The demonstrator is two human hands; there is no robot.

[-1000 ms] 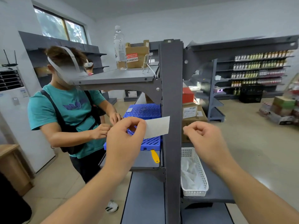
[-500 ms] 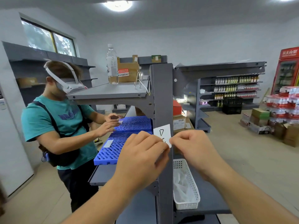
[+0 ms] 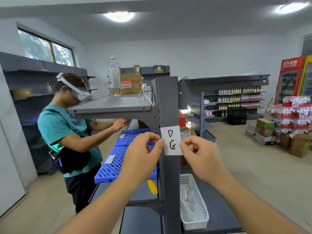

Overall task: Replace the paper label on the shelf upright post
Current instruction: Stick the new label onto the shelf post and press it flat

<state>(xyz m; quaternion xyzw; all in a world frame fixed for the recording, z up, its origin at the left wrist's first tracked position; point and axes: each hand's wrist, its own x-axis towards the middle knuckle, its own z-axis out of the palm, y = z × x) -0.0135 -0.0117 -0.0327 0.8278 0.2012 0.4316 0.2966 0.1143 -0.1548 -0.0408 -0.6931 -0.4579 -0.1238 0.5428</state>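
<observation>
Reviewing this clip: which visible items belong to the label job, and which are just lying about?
Job: paper label, upright post, left hand, right hand.
Lying about: water bottle, blue crates, white basket, yellow tool, cardboard box.

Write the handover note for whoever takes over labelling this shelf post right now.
Left hand: pinching the left edge of the paper label.
Right hand: pinching its right edge.
The label, handwritten, faces out, upright, flat against the front of the grey upright post, below the top shelf.
Done: label brought to the post and lined up.
Left: press it on, check that it holds, let go. Whether it already sticks cannot be told.
</observation>
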